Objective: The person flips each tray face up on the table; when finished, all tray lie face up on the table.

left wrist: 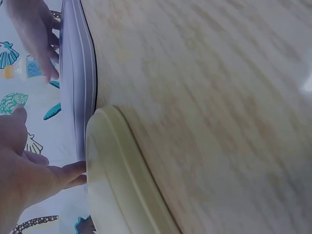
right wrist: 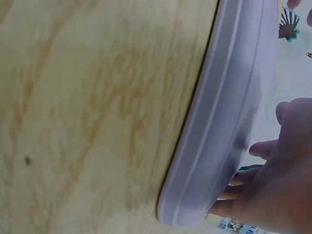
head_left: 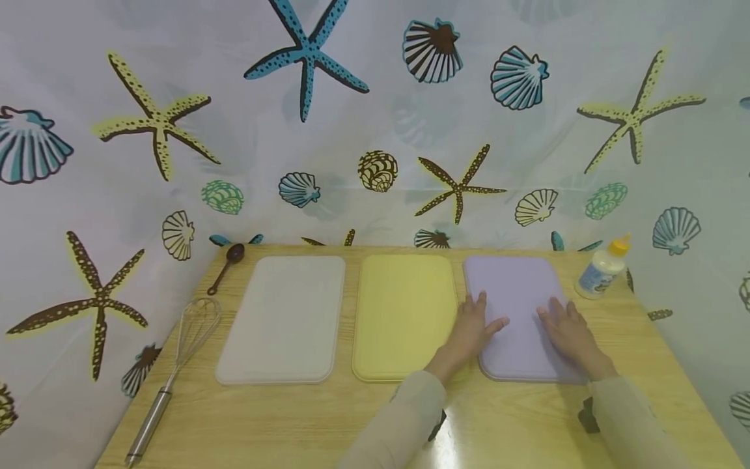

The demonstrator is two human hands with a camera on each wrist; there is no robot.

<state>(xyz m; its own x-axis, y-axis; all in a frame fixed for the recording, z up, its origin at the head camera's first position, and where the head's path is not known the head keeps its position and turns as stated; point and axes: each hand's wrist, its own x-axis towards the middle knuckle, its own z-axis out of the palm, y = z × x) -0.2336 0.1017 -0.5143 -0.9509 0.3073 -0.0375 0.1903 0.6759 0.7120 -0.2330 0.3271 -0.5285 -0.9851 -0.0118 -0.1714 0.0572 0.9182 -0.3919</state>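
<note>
A lilac rounded rectangular board (head_left: 518, 312), resembling a flat plastic lid, lies on the wooden table. My left hand (head_left: 471, 329) is at its left edge, fingers spread and thumb reaching over the board. On the right side, my right hand (head_left: 571, 335) has its fingers extended at the board's edge. In the right wrist view, the fingertips of the right hand (right wrist: 278, 180) come down along the lilac rim (right wrist: 209, 126). The left wrist view shows the left hand's fingertips between the lilac board and a matching yellow board (left wrist: 112, 170); exact contact is hard to tell.
A white board (head_left: 281, 319) of the same shape lies left of the yellow one. At the left are a whisk (head_left: 170, 384) and a dark brown spoon (head_left: 225, 267). A glue bottle (head_left: 600, 273) with an orange cap stands back right. A shell-patterned curtain (head_left: 351, 130) hangs behind.
</note>
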